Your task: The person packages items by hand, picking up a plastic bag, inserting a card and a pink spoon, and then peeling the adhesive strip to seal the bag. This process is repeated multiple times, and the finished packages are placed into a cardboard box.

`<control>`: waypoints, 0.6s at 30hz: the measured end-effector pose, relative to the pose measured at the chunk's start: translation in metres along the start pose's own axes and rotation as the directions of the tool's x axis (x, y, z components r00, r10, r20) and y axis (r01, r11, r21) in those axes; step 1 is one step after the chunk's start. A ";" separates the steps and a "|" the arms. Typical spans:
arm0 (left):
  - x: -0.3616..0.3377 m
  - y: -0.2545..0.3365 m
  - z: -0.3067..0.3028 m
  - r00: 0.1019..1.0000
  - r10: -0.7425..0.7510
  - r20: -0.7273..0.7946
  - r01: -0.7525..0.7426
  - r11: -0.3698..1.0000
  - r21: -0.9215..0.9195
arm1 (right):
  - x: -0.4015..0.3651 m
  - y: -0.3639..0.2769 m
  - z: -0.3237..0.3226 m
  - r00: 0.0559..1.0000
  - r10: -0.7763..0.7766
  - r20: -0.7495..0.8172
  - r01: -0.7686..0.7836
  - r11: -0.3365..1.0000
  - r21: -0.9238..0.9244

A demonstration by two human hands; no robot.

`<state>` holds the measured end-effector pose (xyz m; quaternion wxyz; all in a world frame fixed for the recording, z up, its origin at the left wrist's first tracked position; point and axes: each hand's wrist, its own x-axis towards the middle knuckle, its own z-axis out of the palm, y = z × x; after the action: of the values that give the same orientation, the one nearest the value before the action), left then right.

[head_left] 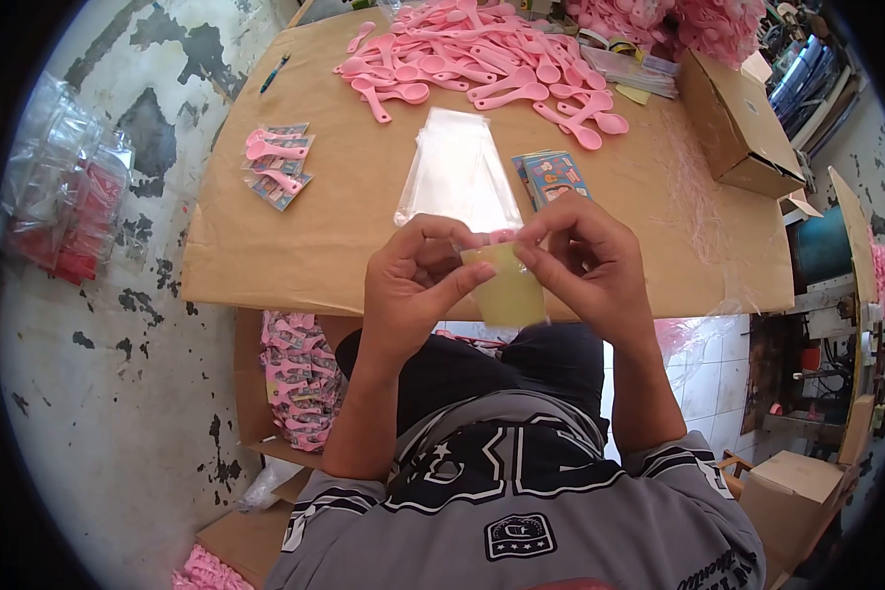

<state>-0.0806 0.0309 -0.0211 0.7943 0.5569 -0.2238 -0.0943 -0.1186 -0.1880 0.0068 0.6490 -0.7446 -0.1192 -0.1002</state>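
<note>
Above the front edge of the table, a small clear plastic bag with a pale yellow-green card [509,290] in it hangs between my two hands. My left hand [418,275] pinches its left upper side between thumb and fingers. At the upper right corner, my right hand [585,261] pinches the bag's mouth. A bit of pink [502,236], perhaps a spoon, shows at the top between my fingertips. Just beyond lies a stack of clear plastic bags [457,172]. Blue printed cards [558,177] lie behind my right hand, partly covered by it.
A big heap of pink spoons [472,59] covers the far side of the table [364,265]. Packed spoons with cards [279,162] and a pen [274,75] lie at the left. A cardboard box [742,123] stands at the right; another carton of packed spoons [300,379] sits below.
</note>
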 end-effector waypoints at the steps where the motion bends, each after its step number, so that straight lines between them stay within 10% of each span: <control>1: 0.000 0.003 0.003 1.000 -0.015 -0.018 0.014 1.000 -0.027 | 0.001 0.000 0.002 1.000 0.016 -0.024 -0.015 1.000 0.013; 7: -0.001 0.017 -0.003 0.997 0.010 0.078 -0.025 0.980 0.199 | 0.001 0.001 0.011 0.994 -0.038 -0.106 0.061 0.973 0.220; 13: 0.018 0.034 -0.038 0.904 0.425 0.041 -0.326 0.625 0.709 | 0.008 0.013 -0.023 0.905 -0.162 -0.394 0.168 0.986 -0.019; 18: 0.047 0.052 -0.092 0.881 0.453 -0.136 -0.095 0.450 0.888 | 0.014 0.025 -0.047 0.902 -0.078 -0.426 -0.102 0.918 -0.384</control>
<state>-0.0021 0.1085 0.0129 0.4394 0.8392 -0.1819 0.2638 -0.0978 -0.2366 -0.0058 0.4953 -0.8202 0.0553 -0.2808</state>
